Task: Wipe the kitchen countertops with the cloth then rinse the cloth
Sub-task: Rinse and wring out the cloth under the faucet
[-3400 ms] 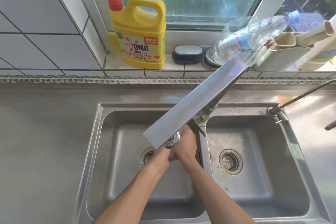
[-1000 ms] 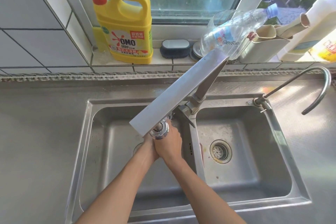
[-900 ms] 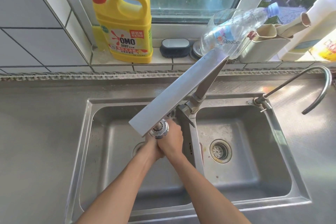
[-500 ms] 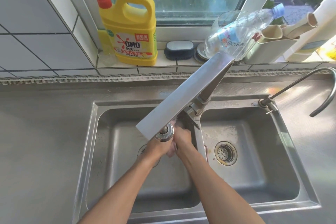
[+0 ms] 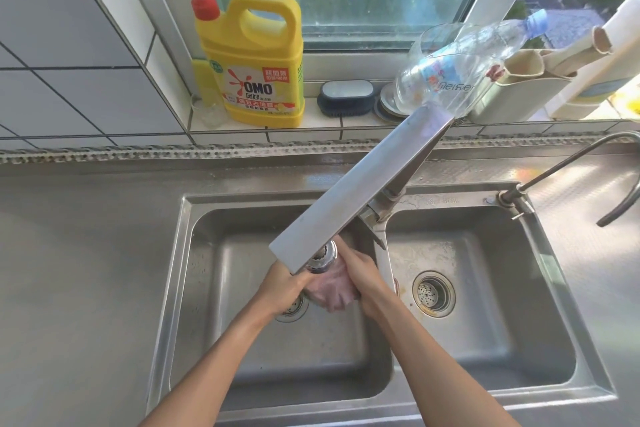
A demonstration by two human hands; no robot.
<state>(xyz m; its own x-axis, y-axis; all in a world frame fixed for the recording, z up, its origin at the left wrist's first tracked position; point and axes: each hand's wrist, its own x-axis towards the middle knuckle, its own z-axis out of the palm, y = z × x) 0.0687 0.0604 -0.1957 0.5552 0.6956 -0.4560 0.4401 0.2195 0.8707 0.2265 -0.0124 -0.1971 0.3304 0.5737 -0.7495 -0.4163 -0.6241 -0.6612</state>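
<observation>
A wet, pale pink cloth is bunched between both hands over the left basin of the steel double sink. My left hand grips its left side, and my right hand grips its right side. Directly above the cloth is the round nozzle of the long flat faucet, which hides part of the hands. The steel countertop stretches to the left of the sink.
On the window ledge stand a yellow detergent jug, a dark soap dish, a tilted clear plastic bottle and a beige holder. A thin curved tap rises at the right. The right basin has a drain strainer.
The hands have drawn slightly apart, and the pink cloth between them now shows under the nozzle. Earlier they were pressed together and hid it. The view shifted a little.
</observation>
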